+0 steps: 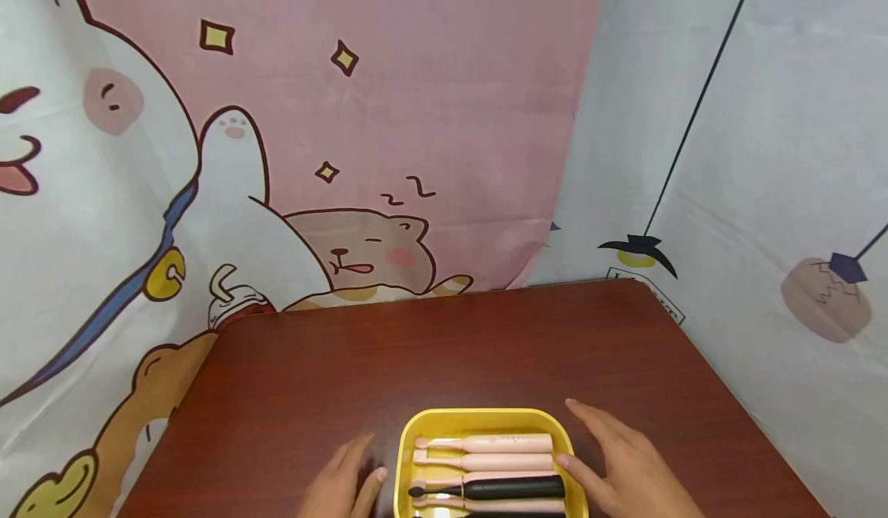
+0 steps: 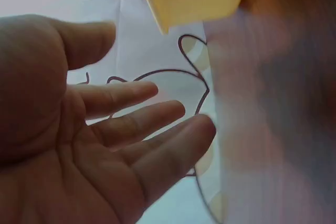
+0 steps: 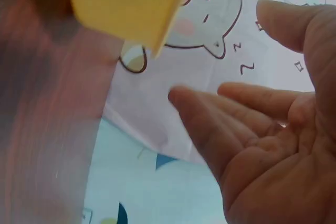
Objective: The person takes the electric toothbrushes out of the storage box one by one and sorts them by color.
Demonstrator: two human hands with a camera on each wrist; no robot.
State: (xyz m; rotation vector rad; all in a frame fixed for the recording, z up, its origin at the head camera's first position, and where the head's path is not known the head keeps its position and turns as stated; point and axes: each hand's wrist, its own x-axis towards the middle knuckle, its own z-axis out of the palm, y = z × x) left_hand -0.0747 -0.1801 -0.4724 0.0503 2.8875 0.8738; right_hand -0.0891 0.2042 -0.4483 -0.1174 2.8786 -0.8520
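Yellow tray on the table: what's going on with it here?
A person has their left hand and right hand on either side of a yellow tray on a brown table. Neither hand grips it. Pink toothbrush-shaped items lie inside with a black one; the head view cuts off the tray's near end.

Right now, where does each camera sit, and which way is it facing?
Head: worn on the head, facing forward and down at the table, yellow tray of toothbrushes and printed cloth; left hand and right hand show.
Left wrist: on that wrist, looking along the palm toward the yellow tray's outside; only the left hand shows.
Right wrist: on that wrist, looking along the palm toward the yellow tray's outside; only the right hand shows.
Shared: both wrist views catch the yellow tray and printed cloth.
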